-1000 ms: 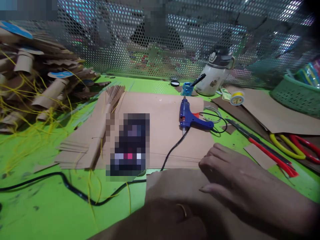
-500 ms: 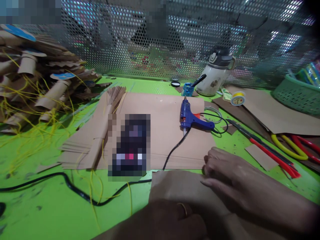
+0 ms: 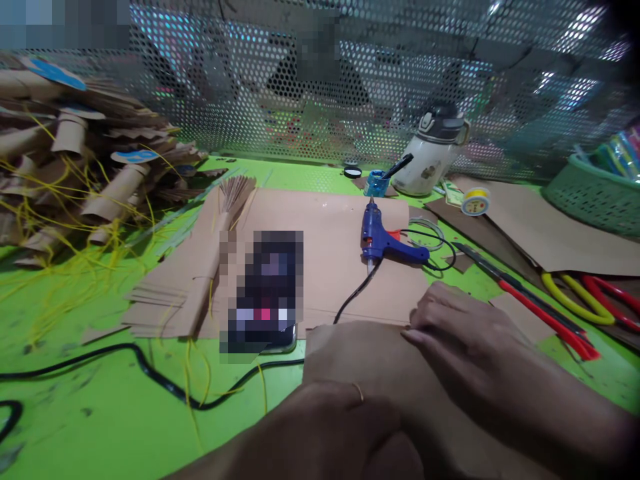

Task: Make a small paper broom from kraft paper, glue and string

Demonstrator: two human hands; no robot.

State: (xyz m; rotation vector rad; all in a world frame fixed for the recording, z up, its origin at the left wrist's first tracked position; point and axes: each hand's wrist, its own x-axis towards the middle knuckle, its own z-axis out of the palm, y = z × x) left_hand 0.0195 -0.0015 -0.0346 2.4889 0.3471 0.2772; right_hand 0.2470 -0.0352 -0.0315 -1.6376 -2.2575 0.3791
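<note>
A sheet of brown kraft paper (image 3: 360, 350) lies at the front of the green table between my hands. My right hand (image 3: 460, 333) is closed at its far right edge, the thumb on top and the fingers curled. My left hand (image 3: 345, 423), with a ring on one finger, is bent over the near left part of the sheet; its fingertips are hidden. Just beyond the sheet is a stack of brown paper (image 3: 325, 267). On the stack rest a blue glue gun (image 3: 373, 233), a blurred-out phone (image 3: 270, 287) and a rolled paper piece with a pleated end (image 3: 207, 287).
Paper rolls with yellow strings (image 3: 115, 190) are heaped at left. A black cable (image 3: 145, 367) crosses the front. At right lie a red-handled cutter (image 3: 545, 317), scissors (image 3: 577, 297) and a green basket (image 3: 590, 197). A white bottle (image 3: 427, 160) and blue jar (image 3: 377, 183) stand behind.
Both hands have moved slightly up and away from me with the brown paper, and its far edge now overlaps the stack's front edge more. The camera view has shifted slightly.
</note>
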